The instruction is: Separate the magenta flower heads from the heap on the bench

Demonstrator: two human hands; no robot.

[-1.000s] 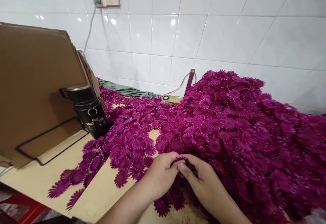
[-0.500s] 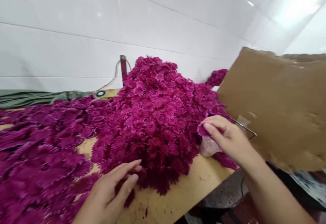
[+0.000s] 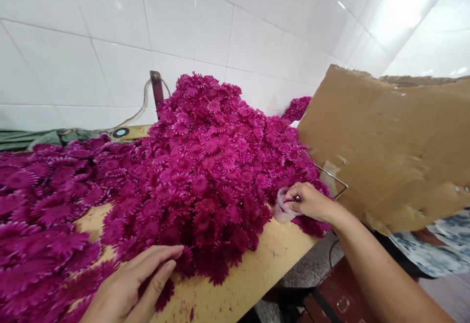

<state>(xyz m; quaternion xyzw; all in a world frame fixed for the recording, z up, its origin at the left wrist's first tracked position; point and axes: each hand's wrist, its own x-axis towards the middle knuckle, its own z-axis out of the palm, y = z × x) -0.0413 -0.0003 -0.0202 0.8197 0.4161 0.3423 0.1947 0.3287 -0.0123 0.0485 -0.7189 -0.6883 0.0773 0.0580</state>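
A big heap of magenta fabric flowers covers the wooden table. My left hand lies flat at the heap's near edge, fingers stretched out over loose flowers, holding nothing. My right hand reaches to the heap's right side. Its fingers are closed at the mouth of a small clear plastic cup that stands on the table, with a bit of magenta between the fingertips.
A large brown cardboard sheet leans at the right, a thin metal wire frame at its foot. White tiled wall behind. A green cloth and a cable with a metal bracket lie at the back left. The table's edge drops off at the lower right.
The view swung right from the flask side to the heap's right end. My hands parted: the right went to the plastic cup, the left stayed flat by the heap.
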